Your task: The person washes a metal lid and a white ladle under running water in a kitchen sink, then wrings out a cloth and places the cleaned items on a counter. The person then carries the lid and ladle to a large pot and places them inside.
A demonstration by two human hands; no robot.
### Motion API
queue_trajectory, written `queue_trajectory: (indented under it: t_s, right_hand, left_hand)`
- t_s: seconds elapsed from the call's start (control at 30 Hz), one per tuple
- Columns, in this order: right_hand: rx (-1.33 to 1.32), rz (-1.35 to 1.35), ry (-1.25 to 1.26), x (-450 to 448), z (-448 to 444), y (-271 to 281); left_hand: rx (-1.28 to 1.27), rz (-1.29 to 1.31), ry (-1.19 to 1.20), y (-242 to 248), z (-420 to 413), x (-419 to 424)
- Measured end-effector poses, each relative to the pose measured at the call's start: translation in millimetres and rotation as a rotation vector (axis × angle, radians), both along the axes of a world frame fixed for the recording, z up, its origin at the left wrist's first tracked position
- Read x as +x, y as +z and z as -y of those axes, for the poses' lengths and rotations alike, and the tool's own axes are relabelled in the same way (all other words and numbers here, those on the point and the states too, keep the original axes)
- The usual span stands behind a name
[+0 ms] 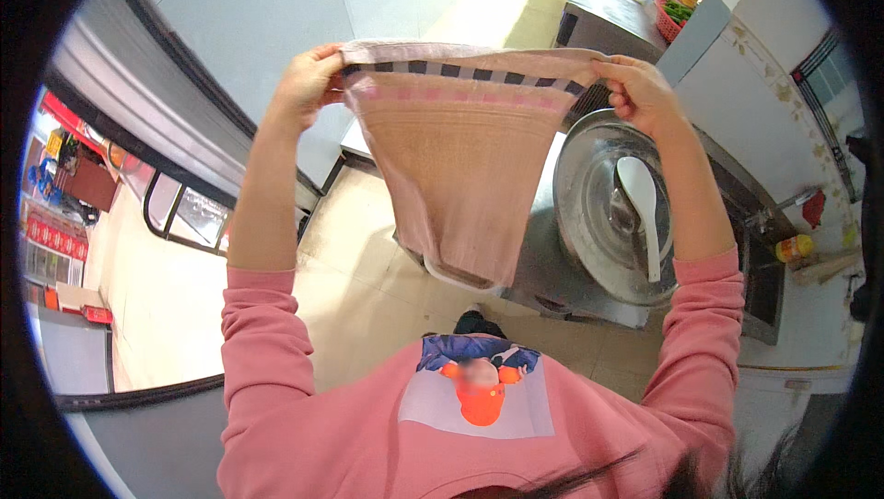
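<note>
A brown-pink cloth towel with a dark checked band hangs spread out in front of me. My left hand pinches its upper left corner, and my right hand grips the upper right corner. Below the right hand, a large round metal basin rests on a stainless steel counter. A white ladle-like spoon lies in the basin, partly close to my right forearm. The towel hangs free between the hands and hides part of the counter and floor behind it.
A sink with a faucet and a yellow bottle is at the right. Farther back, a steel worktable holds a pink basket of green vegetables. A sliding-door frame runs along the left.
</note>
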State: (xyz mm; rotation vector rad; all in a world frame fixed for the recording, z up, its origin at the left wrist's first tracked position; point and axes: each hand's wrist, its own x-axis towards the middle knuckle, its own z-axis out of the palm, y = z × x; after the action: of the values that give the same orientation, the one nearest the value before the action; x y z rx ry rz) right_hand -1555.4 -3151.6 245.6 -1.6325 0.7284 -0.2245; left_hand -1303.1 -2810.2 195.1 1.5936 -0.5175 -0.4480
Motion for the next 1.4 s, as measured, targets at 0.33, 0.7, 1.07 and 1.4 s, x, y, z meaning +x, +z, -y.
queue_trajectory:
  t_s: [0.33, 0.7, 1.07, 1.4]
  right_hand:
    - [-0.026, 0.255, -0.303, 81.1, 74.9, -26.3]
    - [-0.970, -0.289, -0.236, 193.1, 18.4, -102.4]
    - [-0.181, -0.711, -0.006, -45.1, -227.4, -266.2]
    - [-0.367, -0.643, -0.192, -91.0, -256.6, -350.3]
  left_hand:
    - [0.062, 0.031, 0.027, -16.6, 162.0, 101.9]
    - [0.301, 0.319, -0.364, -175.0, 228.7, 179.4]
    - [0.721, -0.643, -0.519, -309.5, -47.5, 40.9]
    - [0.668, -0.269, -0.135, -335.4, -60.8, -13.8]
